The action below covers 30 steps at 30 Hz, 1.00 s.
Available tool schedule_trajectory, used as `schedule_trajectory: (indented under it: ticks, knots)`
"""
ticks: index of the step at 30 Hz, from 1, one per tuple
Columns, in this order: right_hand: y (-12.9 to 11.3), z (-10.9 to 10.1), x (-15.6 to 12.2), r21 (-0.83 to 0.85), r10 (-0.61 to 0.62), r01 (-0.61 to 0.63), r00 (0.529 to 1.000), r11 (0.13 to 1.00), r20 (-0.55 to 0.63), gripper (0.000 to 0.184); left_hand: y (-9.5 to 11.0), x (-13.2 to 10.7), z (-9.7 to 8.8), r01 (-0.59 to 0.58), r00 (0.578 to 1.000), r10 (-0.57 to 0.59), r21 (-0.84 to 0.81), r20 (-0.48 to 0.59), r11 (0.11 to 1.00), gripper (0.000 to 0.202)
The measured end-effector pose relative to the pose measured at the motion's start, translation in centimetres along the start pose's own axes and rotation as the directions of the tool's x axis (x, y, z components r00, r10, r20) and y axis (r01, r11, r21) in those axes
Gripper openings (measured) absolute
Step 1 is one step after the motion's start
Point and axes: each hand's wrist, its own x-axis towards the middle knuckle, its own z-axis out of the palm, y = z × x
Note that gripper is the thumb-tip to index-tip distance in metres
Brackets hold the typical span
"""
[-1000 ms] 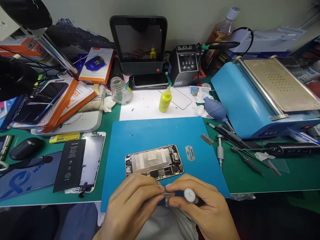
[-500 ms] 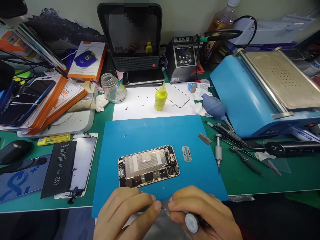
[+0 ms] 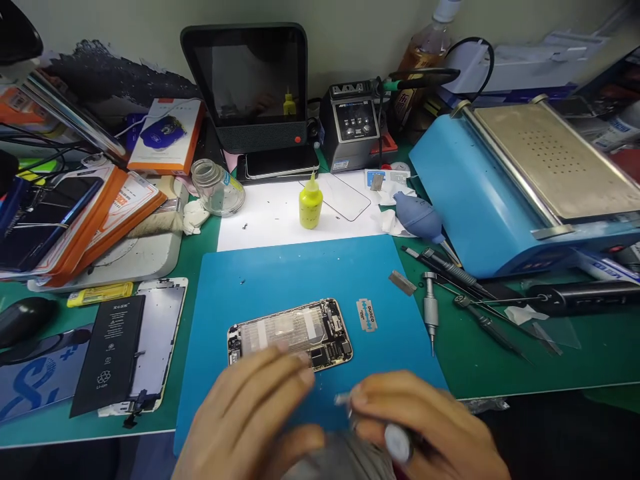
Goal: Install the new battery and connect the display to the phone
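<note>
Couple of tips for handling tiny metal bits like this: the opened phone body is lying flat on the blue mat, tilted a bit, and the left hand is loosely open over its near-left edge, fingers curved, thumb well away from them. I don't see anything in it, though its underside is hidden, and I can't tell if the fingertips touch the phone. If you steady the body, go by the rim, not the exposed boards. The right hand has a small metal piece pinched between thumb and index, with a grey-capped tool tucked behind against the palm. Piece is too blurry to say which way round it sits. Parking the tool in the palm is handy, but imo it makes that pinch clumsier, so if you need real finesse, lay it down on the mat first. Also, work further in: the hands are right by the near edge with the grey clothing just below, and a dropped bit could vanish there. Hold the piece by its edges, lightly, cos thin metal probably bends easily. And mind the razor blade lying just right of the phone, I'd shift it further off before sweeping a hand across that side.
</note>
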Motion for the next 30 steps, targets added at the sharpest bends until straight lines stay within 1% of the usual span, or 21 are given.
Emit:
schedule_trajectory:
  ticks: [1, 2, 4, 5, 8, 10, 14, 18, 21, 24, 27, 30]
  knots:
    - [0.5, -0.4, 0.2, -0.087, 0.002, -0.006, 0.998, 0.996, -0.055, 0.01, -0.9, -0.1, 0.0, 0.028, 0.998, -0.032, 0.093, 0.046, 0.995, 0.051]
    - [1.1, -0.8, 0.4, -0.174, -0.003, -0.018, 0.993, 0.985, -0.117, 0.015, -1.8, -0.2, 0.0, 0.046, 0.995, -0.061, 0.178, 0.078, 0.983, 0.057]
    - [2.2, -1.5, 1.2, -0.313, -0.038, -0.035, 0.974, 0.949, -0.225, 0.024, -2.9, -0.3, 0.1, 0.075, 0.987, -0.112, 0.293, 0.113, 0.953, 0.06]
    - [2.8, -1.7, 1.6, -0.36, -0.057, -0.038, 0.966, 0.932, -0.25, 0.025, -3.3, -0.4, 0.1, 0.074, 0.985, -0.119, 0.317, 0.126, 0.946, 0.06]
    - [4.0, -1.9, 3.3, -0.453, -0.099, -0.018, 0.967, 0.891, -0.235, 0.024, -3.6, -0.6, 0.1, 0.06, 0.981, -0.116, 0.319, 0.158, 0.946, 0.058]
    - [4.4, -1.7, 4.4, -0.508, -0.11, -0.015, 0.97, 0.861, -0.215, 0.025, -3.5, -1.0, 0.2, 0.074, 0.98, -0.128, 0.321, 0.152, 0.944, 0.055]
    - [4.7, -1.1, 6.0, -0.602, -0.133, -0.01, 0.972, 0.798, -0.192, 0.023, -3.1, -1.7, 0.8, 0.146, 0.98, -0.183, 0.344, 0.076, 0.927, 0.058]
    - [4.8, -0.9, 6.9, -0.662, -0.138, 0.017, 0.982, 0.749, -0.131, 0.019, -2.0, -1.8, 2.1, 0.257, 0.962, -0.274, 0.358, -0.006, 0.897, 0.058]
    - [4.9, -1.0, 7.6, -0.696, -0.141, 0.033, 0.985, 0.717, -0.098, 0.021, -0.7, -1.1, 3.2, 0.37, 0.924, -0.381, 0.356, -0.042, 0.858, 0.058]
    - [4.4, -1.1, 7.8, -0.704, -0.14, 0.012, 0.982, 0.71, -0.124, 0.032, 0.5, -0.1, 4.0, 0.472, 0.874, -0.482, 0.356, -0.065, 0.807, 0.062]
    - [3.8, -1.4, 7.2, -0.675, -0.12, -0.024, 0.979, 0.738, -0.167, 0.037, 1.4, 0.6, 4.6, 0.524, 0.841, -0.537, 0.351, -0.069, 0.776, 0.066]
    - [3.4, -1.5, 5.8, -0.646, -0.102, -0.044, 0.977, 0.762, -0.187, 0.038, 2.2, 1.0, 4.7, 0.555, 0.818, -0.572, 0.331, -0.052, 0.763, 0.072]
